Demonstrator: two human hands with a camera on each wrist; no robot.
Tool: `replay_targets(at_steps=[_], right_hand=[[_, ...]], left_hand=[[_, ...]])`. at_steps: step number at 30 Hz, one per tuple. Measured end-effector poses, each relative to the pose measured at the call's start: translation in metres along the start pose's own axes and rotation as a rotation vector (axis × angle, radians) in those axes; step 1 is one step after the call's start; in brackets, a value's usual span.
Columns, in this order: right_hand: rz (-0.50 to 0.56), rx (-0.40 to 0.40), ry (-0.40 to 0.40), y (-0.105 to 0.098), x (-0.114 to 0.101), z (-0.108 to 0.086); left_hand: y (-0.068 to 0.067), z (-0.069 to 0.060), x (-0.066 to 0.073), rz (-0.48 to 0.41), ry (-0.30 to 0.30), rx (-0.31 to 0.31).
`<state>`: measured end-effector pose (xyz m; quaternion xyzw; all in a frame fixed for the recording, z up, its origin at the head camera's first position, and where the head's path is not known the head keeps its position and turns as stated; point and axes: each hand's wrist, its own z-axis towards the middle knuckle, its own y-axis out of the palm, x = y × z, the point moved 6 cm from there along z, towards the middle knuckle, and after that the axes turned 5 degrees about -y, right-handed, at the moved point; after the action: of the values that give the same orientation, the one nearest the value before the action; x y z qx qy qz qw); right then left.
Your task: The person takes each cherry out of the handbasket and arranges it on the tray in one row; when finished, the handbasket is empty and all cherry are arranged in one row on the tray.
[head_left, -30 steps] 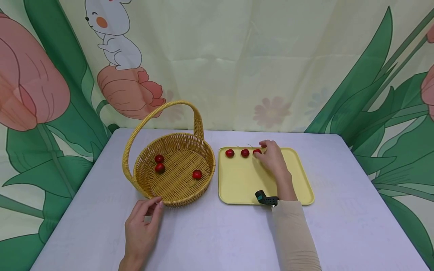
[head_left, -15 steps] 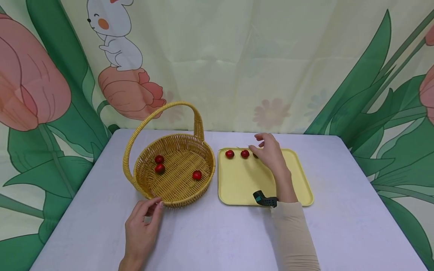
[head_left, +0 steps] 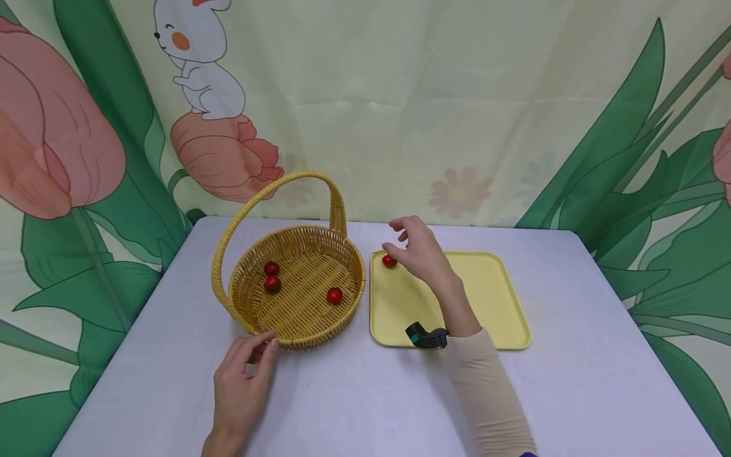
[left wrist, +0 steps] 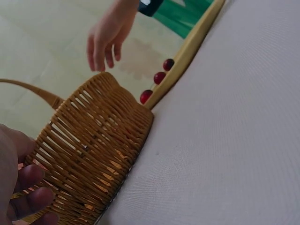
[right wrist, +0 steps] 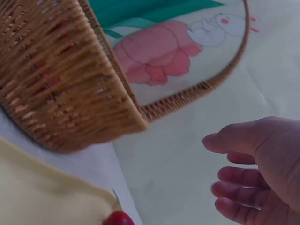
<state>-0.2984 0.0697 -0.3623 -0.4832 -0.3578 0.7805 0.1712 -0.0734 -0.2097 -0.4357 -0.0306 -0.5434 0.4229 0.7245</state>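
Observation:
In the head view my left hand (head_left: pixel 240 387) holds the near rim of a round wicker basket (head_left: pixel 302 343) between thumb and fingers. Three cherries lie inside it: two touching at the left, and one cherry (head_left: pixel 334 295) at the right. My right hand (head_left: pixel 422 254) is raised over the back left of a yellow tray (head_left: pixel 480 304), thumb and fingers apart. The right wrist view shows nothing between the fingers of this hand (right wrist: pixel 262 173). One tray cherry (head_left: pixel 389 261) shows below the thumb. The left wrist view shows three in a row, including the middle cherry (left wrist: pixel 160 78).
The basket's tall arched handle (head_left: pixel 308 174) rises between its left and back right sides. Basket and tray stand side by side on a white-covered table (head_left: pixel 354 406). A printed curtain (head_left: pixel 371 127) hangs behind the table.
My right hand has left the rightmost tray cherry without it, risen, and moved left over the row, hiding two cherries from the head view. My left hand has stayed at the basket rim.

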Motion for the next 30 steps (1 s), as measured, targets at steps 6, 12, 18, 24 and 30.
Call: replay_targets(at_steps=[6,12,18,24,30], right_hand=[[-0.017,-0.058,-0.114,0.019,-0.022,0.006],[0.018,-0.130,-0.185,0.034,-0.041,0.009],[0.052,-0.190,-0.219,0.053,-0.056,0.012],[0.040,-0.246,-0.221,0.075,-0.072,0.014],[-0.041,-0.299,-0.192,0.098,-0.082,0.013]], left_hand=[[0.000,0.000,-0.001,0.005,0.000,-0.001],[-0.001,0.000,0.000,-0.013,0.021,0.002],[0.000,0.000,0.000,-0.007,0.018,-0.006],[0.000,0.000,0.000,-0.005,0.026,0.000],[0.000,0.000,-0.001,0.008,0.011,-0.006]])
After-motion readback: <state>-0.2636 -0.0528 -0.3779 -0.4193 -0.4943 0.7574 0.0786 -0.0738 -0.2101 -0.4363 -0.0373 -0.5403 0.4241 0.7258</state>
